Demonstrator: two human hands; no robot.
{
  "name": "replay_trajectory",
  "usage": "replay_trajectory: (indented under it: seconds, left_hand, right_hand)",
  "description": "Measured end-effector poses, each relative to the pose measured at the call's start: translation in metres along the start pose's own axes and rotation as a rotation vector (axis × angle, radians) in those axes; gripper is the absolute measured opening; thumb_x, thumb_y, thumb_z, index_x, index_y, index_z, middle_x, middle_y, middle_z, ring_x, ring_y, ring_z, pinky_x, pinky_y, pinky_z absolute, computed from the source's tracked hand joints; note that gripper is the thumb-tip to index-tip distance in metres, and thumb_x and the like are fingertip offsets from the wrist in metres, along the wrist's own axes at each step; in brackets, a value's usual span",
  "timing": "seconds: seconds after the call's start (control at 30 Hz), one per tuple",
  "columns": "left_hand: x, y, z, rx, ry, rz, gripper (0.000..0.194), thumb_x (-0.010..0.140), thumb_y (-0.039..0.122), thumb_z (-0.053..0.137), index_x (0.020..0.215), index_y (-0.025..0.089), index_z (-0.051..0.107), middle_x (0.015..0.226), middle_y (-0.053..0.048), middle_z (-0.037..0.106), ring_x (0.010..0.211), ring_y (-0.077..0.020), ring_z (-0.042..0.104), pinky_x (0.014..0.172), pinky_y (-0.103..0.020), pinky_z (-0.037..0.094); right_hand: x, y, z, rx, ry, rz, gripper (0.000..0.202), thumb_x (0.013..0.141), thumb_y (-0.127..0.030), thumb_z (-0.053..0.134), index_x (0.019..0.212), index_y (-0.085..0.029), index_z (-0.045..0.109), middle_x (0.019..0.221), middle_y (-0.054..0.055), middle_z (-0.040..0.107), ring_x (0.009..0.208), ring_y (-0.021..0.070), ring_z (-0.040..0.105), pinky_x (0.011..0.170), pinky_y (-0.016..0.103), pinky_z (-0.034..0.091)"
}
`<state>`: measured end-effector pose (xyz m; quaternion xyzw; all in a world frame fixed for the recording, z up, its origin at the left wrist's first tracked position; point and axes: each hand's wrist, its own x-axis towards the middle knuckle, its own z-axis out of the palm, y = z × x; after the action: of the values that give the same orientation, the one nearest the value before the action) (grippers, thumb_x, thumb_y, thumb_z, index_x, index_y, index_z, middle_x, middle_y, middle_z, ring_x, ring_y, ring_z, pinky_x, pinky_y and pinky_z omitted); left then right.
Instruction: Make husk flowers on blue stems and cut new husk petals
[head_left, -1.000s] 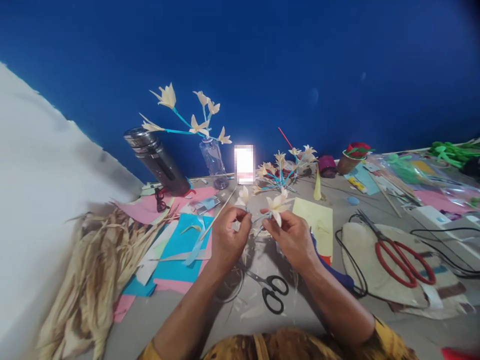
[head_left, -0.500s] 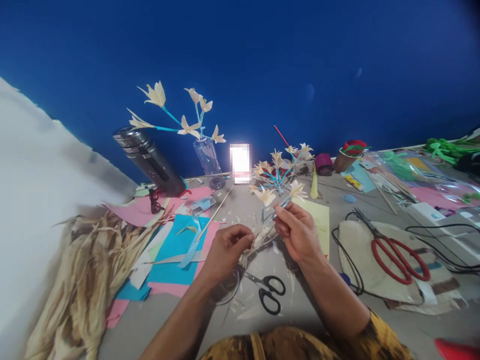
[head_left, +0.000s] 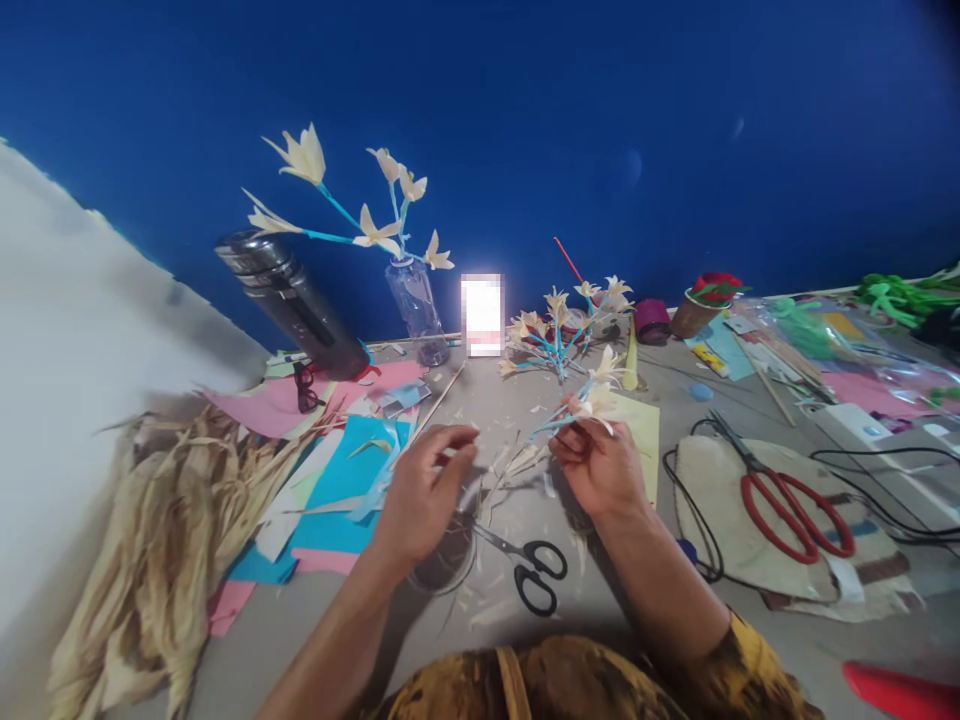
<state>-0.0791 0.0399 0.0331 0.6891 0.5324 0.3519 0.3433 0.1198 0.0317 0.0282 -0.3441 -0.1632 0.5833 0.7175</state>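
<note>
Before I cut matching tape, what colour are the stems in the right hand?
The stems are light blue; head view.

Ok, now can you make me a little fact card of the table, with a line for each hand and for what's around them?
Left hand: fingers a little apart, nothing visible in it
Right hand: pinching pale flowers with light blue stems
Close by: black-handled scissors, lying among pale scraps
Left side: a heap of dry, tan leaves
Back: clear bottle with flowers standing in it, beside a dark flask
Right side: red-handled scissors, on a cloth
</note>
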Motion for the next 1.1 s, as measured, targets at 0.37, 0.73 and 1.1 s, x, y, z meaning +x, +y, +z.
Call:
replay_trajectory:
  seconds: [0.37,0.73,1.1]
  left_hand:
    - [0.010,-0.005,0.001,-0.267,-0.276,-0.284,0.025,0.078,0.040,0.067,0.071,0.018,0.076,0.064,-0.005,0.072,0.061,-0.0177,0.062,0.062,-0.029,0.047]
    - [0.004,-0.029,-0.037,0.532,0.150,-0.128,0.050,0.083,0.024,0.048,0.131,0.021,0.063,0.110,-0.011,0.076,0.098,-0.0296,0.068,0.082,-0.038,0.049]
    - [-0.004,0.030,0.007,-0.145,0.027,-0.004,0.016,0.081,0.032,0.065,0.083,0.022,0.077,0.082,-0.003,0.074,0.065,-0.0157,0.061,0.058,-0.026,0.047]
  right_hand:
    - [-0.003,-0.014,0.005,-0.018,0.025,-0.170,0.038,0.054,-0.021,0.081,0.067,-0.020,0.045,0.070,-0.006,0.051,0.045,0.0008,0.026,0.041,0.016,0.020]
    - [-0.003,-0.022,0.001,0.040,0.038,-0.177,0.038,0.057,-0.025,0.086,0.060,-0.019,0.048,0.057,-0.009,0.040,0.045,0.0030,0.027,0.041,0.017,0.023]
    - [-0.007,0.004,0.001,-0.057,-0.038,-0.079,0.043,0.066,-0.029,0.082,0.059,-0.020,0.041,0.051,-0.010,0.034,0.043,0.0041,0.026,0.040,0.017,0.019]
